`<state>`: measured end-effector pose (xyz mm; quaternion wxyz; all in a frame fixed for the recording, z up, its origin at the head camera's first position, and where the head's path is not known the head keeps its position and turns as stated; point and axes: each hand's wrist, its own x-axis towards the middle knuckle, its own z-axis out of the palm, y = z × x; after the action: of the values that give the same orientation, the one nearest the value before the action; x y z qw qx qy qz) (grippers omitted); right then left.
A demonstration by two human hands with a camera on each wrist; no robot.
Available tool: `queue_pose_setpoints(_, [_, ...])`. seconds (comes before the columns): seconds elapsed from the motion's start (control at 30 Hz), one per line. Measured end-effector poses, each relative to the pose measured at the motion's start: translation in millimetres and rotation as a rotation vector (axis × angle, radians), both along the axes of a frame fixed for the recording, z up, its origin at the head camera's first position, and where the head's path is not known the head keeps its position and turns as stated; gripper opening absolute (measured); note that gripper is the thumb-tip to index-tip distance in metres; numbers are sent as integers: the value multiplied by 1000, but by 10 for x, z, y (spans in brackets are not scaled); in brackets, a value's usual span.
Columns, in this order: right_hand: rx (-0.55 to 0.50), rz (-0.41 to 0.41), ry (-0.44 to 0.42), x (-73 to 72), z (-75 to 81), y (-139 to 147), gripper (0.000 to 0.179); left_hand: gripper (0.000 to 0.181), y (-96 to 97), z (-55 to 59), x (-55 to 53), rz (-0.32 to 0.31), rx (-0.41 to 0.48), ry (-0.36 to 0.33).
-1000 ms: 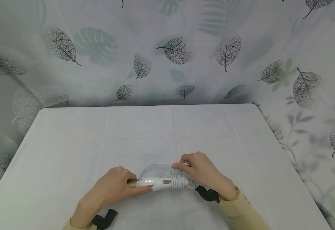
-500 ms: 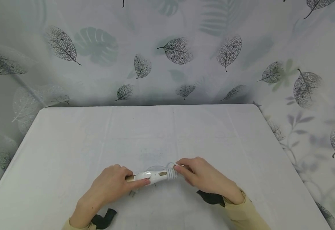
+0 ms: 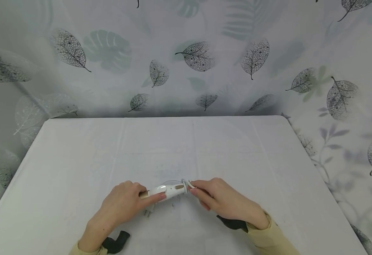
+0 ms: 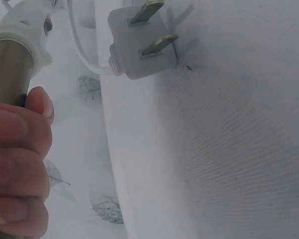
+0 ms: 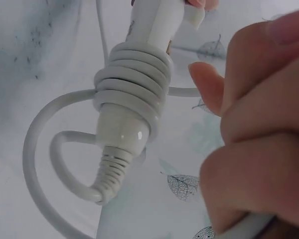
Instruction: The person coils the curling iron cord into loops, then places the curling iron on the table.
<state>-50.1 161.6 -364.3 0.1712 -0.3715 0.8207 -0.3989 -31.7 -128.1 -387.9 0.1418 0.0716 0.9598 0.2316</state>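
A white curling iron [image 3: 169, 191] with a metal barrel [image 4: 9, 72] is held over the table by my left hand [image 3: 123, 200], whose fingers wrap round the barrel while the thumb lies along the handle. Several turns of its cord [image 5: 134, 74] circle the handle's end in the right wrist view, and a loose loop hangs beside them. My right hand [image 3: 228, 201] pinches the cord just off the handle's end. Below the left hand dangles the two-pin plug [image 4: 142, 47], close over the white cloth in the left wrist view.
A white-covered table [image 3: 160, 141] spreads out under both hands. Leaf-printed curtain [image 3: 192, 85] surrounds its back and sides. Black wrist pieces [image 3: 117, 242] show below each hand, by the pale yellow sleeves [image 3: 270, 237].
The handle end has tilted up and away, and the plug has come into view beneath the left hand. My right hand has moved from above the handle to beside its end, still with the cord.
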Motion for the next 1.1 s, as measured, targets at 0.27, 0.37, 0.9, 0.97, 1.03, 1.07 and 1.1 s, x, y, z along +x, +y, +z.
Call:
queue_pose_setpoints(0.27, [-5, -4, 30, 13, -17, -19, 23, 60, -2, -3, -14, 24, 3, -17])
queue_pose_setpoints(0.37, [-4, -2, 42, 19, -20, -33, 25, 60, -1, -8, -15, 31, 6, -23])
queue_pose_setpoints(0.9, [-85, -180, 45, 60, -41, -128, 20, 73, -3, 19, -29, 151, 52, 68])
queue_pose_setpoints(0.97, [-150, -242, 57, 64, -51, -156, 17, 71, -4, 24, -30, 159, 65, 94])
queue_pose_setpoints(1.03, [-230, -288, 86, 65, -63, -171, 14, 71, -5, 31, -32, 167, 74, 110])
queue_pose_setpoints(1.07, [-262, -303, 111, 65, -68, -176, 12, 71, -5, 35, -33, 170, 78, 115])
queue_pose_setpoints(1.1, [-286, -307, 138, 65, -71, -179, 12, 71, -4, 39, -35, 174, 80, 118])
